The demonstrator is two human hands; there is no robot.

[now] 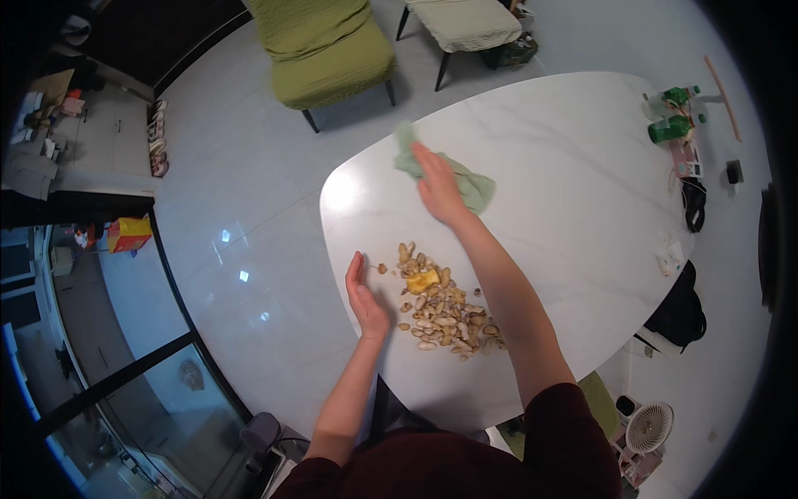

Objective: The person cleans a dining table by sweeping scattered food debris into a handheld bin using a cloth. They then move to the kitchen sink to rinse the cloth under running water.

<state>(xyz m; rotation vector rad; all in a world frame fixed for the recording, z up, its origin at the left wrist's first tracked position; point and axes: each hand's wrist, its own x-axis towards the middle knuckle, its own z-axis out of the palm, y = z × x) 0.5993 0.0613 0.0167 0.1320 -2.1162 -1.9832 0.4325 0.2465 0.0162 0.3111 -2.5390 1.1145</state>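
Note:
My right hand (pixel 441 185) holds a pale green cloth (pixel 475 189) down against the white marble-patterned tabletop (pixel 580 206). The cloth spreads out on both sides of the hand, and its far end looks blurred. At the table's left edge, my left hand (pixel 366 304) stands on its side with the fingers straight and nothing in it. Between my forearms lies a loose heap of peanut shells (pixel 446 321), partly hidden by the right forearm. A crumpled yellow piece (pixel 423 282), of unclear material, rests on the heap. A small brown scrap (pixel 382 268) lies near my left fingers.
Green bottles (pixel 671 129) and a coiled black cable (pixel 694 206) are along the right table edge. A black bag (pixel 678 312) hangs beside it. Beyond the table stand a green-covered chair (pixel 333 56) and a cream-covered seat (pixel 464 25). A white fan (pixel 648 428) is at lower right.

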